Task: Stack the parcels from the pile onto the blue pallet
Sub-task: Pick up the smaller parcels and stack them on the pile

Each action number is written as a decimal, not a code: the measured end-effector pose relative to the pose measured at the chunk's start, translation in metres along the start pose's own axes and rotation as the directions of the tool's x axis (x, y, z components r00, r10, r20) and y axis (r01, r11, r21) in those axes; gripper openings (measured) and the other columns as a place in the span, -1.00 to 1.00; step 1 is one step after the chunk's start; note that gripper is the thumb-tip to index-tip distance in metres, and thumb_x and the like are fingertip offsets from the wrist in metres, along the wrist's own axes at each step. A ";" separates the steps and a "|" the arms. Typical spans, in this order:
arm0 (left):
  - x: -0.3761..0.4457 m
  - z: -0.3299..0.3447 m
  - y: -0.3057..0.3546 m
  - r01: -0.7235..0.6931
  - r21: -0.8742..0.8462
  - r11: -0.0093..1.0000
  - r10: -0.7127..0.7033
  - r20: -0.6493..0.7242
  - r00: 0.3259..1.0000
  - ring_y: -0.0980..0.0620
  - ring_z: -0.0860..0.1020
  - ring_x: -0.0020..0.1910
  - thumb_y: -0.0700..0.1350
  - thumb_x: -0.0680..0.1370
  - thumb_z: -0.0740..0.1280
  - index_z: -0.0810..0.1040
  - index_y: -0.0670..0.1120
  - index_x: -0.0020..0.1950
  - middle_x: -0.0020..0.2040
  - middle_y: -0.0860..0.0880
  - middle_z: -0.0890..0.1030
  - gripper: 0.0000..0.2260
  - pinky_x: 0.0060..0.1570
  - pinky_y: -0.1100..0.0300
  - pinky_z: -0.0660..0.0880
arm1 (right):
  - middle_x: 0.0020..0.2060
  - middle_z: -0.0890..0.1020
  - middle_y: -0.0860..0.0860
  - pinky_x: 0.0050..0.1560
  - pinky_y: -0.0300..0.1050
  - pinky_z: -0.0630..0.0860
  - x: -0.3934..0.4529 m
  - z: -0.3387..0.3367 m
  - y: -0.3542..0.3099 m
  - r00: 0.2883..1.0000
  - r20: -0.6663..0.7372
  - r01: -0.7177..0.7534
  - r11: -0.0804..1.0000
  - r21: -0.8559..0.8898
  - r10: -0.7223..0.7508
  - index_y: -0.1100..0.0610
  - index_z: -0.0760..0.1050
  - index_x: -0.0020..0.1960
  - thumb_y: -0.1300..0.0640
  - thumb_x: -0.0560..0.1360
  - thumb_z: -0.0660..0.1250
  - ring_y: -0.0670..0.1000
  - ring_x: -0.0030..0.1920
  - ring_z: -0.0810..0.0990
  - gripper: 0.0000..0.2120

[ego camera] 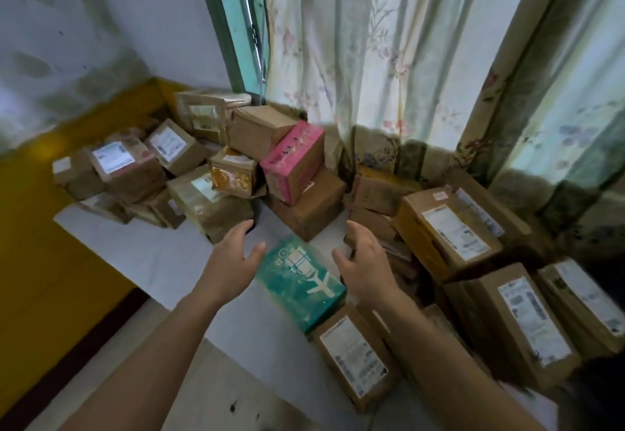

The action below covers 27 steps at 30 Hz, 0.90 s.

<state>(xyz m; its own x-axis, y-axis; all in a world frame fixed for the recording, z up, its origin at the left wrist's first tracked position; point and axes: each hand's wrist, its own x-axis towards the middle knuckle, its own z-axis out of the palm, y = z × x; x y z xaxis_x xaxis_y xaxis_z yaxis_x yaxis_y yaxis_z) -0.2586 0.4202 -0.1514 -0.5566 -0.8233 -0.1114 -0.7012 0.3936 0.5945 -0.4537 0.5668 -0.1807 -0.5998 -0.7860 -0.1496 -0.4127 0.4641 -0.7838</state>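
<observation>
Teal, and lying flat at the near edge of the pile, one parcel point(301, 283) sits between the left hand point(233, 254) and the right hand point(363, 259). Both hands are spread with relaxed fingers, flanking its sides without touching, likely so they can clamp it from both sides. One pink parcel point(292, 161) leans on brown cardboard boxes point(449, 231), more than a dozen. No blue pallet shows.
</observation>
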 end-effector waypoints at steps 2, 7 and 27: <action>0.042 0.010 -0.012 0.044 -0.068 0.997 -0.038 0.082 0.996 -0.08 0.34 0.52 0.04 0.66 0.28 0.22 -0.09 0.62 0.58 -0.09 0.33 -0.43 0.45 -0.01 0.32 | 0.59 0.28 0.00 0.53 -0.04 0.25 0.027 0.016 -0.002 0.999 0.015 -0.044 0.999 -0.019 0.044 0.05 0.16 0.63 -0.03 0.64 0.31 0.00 0.57 0.24 -0.37; 0.155 0.024 -0.052 0.197 -0.241 0.950 -0.154 0.185 0.971 -0.11 0.38 0.49 -0.08 0.65 0.32 0.27 -0.10 0.59 0.53 -0.09 0.39 -0.48 0.43 -0.03 0.35 | 0.57 0.30 0.05 0.52 -0.10 0.19 0.114 0.067 -0.010 0.985 0.025 -0.171 0.985 0.022 0.170 0.11 0.14 0.63 -0.03 0.62 0.35 0.04 0.56 0.26 -0.31; 0.272 0.062 -0.093 0.159 -0.518 0.840 0.107 0.447 0.888 0.29 0.24 0.41 -0.21 0.49 0.37 0.10 -0.08 0.61 0.44 0.11 0.27 -0.25 0.22 0.60 0.21 | 0.29 0.62 -0.09 0.17 -0.01 0.60 0.253 0.170 -0.003 0.727 0.071 -0.416 0.356 0.837 0.683 -0.18 0.31 0.50 -0.14 0.46 0.53 0.02 0.24 0.63 -0.31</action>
<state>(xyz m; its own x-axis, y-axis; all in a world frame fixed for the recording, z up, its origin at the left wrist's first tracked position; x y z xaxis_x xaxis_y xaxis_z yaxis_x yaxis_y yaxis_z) -0.3723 0.1848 -0.2861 -0.7687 -0.5064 -0.3907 -0.4467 -0.0121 0.8946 -0.4879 0.2976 -0.3187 -0.6693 -0.2840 -0.6865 0.6762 0.1500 -0.7213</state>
